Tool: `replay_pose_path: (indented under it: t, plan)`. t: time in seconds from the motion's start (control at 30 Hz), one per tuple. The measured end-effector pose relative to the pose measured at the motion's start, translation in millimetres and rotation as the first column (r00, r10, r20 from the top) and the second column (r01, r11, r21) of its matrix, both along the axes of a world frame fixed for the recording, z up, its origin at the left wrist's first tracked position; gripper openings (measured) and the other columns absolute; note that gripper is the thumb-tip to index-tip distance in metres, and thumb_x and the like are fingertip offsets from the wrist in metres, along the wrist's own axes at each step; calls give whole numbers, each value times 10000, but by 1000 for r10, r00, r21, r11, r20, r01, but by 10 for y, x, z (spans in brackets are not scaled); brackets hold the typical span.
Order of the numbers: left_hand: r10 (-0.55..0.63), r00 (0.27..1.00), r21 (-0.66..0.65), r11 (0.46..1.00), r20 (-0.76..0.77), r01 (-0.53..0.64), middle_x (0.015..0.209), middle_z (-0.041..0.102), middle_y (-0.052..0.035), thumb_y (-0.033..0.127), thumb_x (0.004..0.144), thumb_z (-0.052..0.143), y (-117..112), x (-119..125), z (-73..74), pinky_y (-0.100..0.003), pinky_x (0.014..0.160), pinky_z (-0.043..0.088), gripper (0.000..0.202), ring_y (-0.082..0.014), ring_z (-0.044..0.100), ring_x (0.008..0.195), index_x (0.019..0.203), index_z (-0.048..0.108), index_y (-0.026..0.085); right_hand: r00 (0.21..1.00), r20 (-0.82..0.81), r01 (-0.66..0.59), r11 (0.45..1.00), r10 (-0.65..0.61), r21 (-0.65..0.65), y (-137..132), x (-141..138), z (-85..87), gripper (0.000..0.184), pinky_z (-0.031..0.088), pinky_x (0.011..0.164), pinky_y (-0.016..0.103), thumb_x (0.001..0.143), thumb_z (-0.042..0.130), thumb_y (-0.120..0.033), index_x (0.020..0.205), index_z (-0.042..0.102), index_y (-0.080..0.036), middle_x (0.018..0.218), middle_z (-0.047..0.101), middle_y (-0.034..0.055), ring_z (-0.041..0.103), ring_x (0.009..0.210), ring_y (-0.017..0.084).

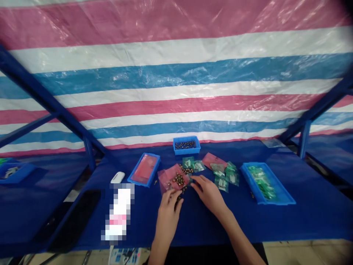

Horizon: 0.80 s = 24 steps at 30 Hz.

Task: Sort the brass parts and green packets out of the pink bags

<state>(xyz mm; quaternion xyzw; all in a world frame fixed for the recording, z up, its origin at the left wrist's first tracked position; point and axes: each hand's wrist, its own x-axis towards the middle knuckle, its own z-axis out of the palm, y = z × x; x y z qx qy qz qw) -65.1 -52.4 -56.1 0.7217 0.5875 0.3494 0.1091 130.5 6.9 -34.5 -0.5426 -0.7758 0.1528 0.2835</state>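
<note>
My left hand (168,209) rests at the near edge of a pink plastic bag (168,178), its fingers curled among small brass fittings (178,179). I cannot tell whether it holds one. My right hand (206,193) lies with fingers extended, their tips at the bag's right side. Several small green-tinted plastic packets (220,176) lie to the right of it, with a second pink bag (212,160) behind them. A blue tray of brass parts (186,145) stands at the back, and another blue tray (266,184) holds green packets.
A blue tray lined with pink (143,169) stands left of my hands, near a white device (117,177), a pixelated white-and-pink object (118,213) and a black flat slab (79,217). A blue cloth (209,224) covers the table, with a striped tarpaulin (176,84) behind.
</note>
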Motion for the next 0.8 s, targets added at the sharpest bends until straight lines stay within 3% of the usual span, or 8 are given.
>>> replay_pose_path:
  t: [0.13, 0.27, 0.5, 0.67, 0.8]
  plan:
    - [-36, 999, -23, 999, 19, 36, 1151, 635, -58, 206, 960, 519, -4, -2, 20, -351, 954, 544, 261, -194, 627, 1079, 1182, 638, 273, 998, 59, -12, 999, 9, 51, -219, -65, -160, 254, 507, 778, 347, 992, 482, -297, 1194, 632, -267, 975, 648, 65, 628, 880, 222]
    - [-45, 998, -46, 998, 39, 47, 1152, 635, -58, 209, 962, 517, -4, -2, 50, -353, 957, 537, 269, -196, 618, 1089, 1201, 623, 273, 986, 161, -50, 997, 40, 58, -207, -153, -82, 245, 475, 786, 364, 980, 520, -265, 1201, 625, -284, 987, 625, 60, 601, 885, 228]
    - [-51, 998, -38, 998, 48, 52, 1148, 642, -52, 197, 952, 526, 2, -2, 54, -362, 961, 534, 264, -199, 618, 1081, 1182, 632, 271, 977, 199, -87, 996, 81, 24, -194, -201, -1, 146, 446, 799, 330, 978, 526, -222, 975, 670, -246, 954, 609, 49, 579, 894, 205]
    - [-48, 996, -51, 997, 78, 52, 1159, 645, -54, 189, 936, 538, -1, -9, 60, -368, 967, 538, 280, -205, 622, 1095, 1188, 629, 269, 979, 174, -114, 993, 109, 20, -202, -248, -16, 146, 452, 838, 347, 957, 570, -250, 1086, 638, -242, 998, 622, 54, 586, 944, 220]
    - [-49, 990, -70, 996, 129, 59, 1174, 646, -56, 179, 916, 557, 4, -26, 51, -389, 973, 539, 301, -214, 621, 1108, 1192, 630, 272, 973, 186, -139, 990, 135, 11, -210, -319, -41, 85, 457, 814, 346, 946, 590, -243, 1002, 653, -238, 976, 640, 52, 596, 941, 225]
